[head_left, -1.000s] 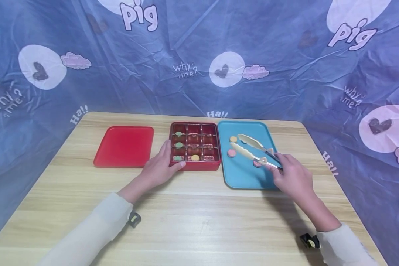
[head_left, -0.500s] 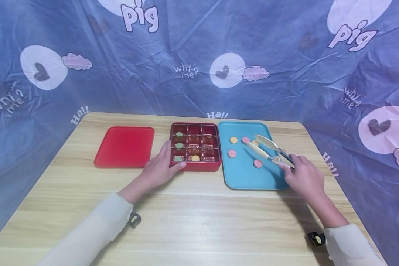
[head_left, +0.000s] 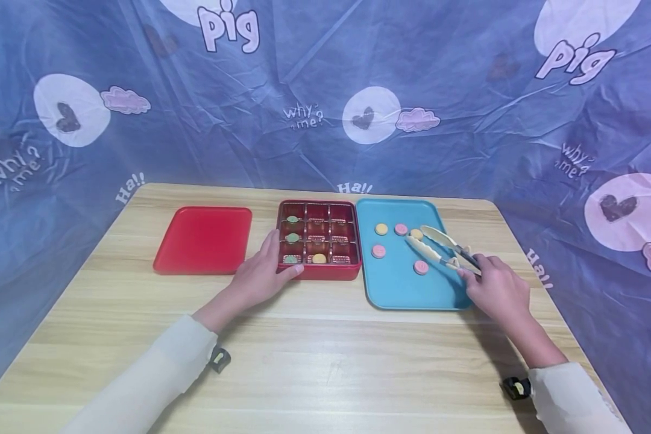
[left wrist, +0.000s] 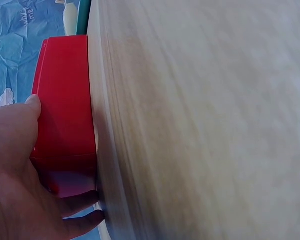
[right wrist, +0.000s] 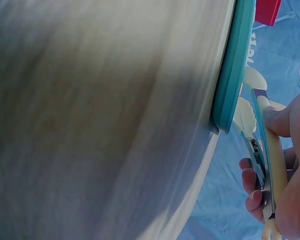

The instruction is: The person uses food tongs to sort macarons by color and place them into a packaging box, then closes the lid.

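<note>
Lying near tongs (head_left: 424, 249), pink discs (head_left: 420, 267), blue tray (head_left: 396, 290) beside red box (head_left: 331, 273).

Since a second ago, the right hand (head_left: 499, 288) shifted rightward across the frame's right half; its tongs (head_left: 424, 248) uncovered a pink disc (head_left: 401, 229) and reached a yellow disc (head_left: 416, 233).

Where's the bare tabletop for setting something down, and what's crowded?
Widest bare table: between the sleeves, in front of the red box and blue tray; a strip lies left of the red square. Crowded: around the tongs, among discs.
</note>
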Demonstrator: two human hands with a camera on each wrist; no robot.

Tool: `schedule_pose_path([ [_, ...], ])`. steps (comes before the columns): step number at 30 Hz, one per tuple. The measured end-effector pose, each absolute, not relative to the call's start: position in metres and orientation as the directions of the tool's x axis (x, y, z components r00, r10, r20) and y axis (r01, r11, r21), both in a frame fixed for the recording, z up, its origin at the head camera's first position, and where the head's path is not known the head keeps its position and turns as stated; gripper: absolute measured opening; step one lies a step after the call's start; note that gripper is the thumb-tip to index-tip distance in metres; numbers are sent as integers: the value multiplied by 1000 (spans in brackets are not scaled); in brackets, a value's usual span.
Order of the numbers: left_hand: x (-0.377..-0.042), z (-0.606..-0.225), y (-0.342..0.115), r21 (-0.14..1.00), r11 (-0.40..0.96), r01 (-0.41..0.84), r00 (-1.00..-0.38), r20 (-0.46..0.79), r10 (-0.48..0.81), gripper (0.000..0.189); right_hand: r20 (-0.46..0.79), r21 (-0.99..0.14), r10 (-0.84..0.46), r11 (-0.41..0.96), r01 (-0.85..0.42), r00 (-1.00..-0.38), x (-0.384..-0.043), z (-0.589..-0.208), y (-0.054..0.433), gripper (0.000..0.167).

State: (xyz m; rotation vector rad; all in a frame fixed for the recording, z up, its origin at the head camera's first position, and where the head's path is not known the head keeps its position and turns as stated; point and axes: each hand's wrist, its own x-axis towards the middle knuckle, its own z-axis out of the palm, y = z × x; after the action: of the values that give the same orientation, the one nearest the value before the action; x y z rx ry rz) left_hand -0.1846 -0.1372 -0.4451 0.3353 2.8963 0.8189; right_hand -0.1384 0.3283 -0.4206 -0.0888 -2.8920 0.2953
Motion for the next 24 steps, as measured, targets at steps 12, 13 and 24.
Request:
schedule_pose_path([
  [12, -184, -444, -138, 521, 834, 183, -970, -44, 240, 110, 198, -191, 68, 981, 30, -978, -140, -421, 329, 52],
  [13, -184, -444, -138, 522, 833, 183, -970, -44, 240, 110, 199, -189, 68, 981, 30, -978, -140, -421, 329, 51],
  [24, -184, -444, -137, 525, 831, 186, -969, -44, 244, 110, 253, -191, 56, 982, 7, -966, -138, -424, 328, 46],
])
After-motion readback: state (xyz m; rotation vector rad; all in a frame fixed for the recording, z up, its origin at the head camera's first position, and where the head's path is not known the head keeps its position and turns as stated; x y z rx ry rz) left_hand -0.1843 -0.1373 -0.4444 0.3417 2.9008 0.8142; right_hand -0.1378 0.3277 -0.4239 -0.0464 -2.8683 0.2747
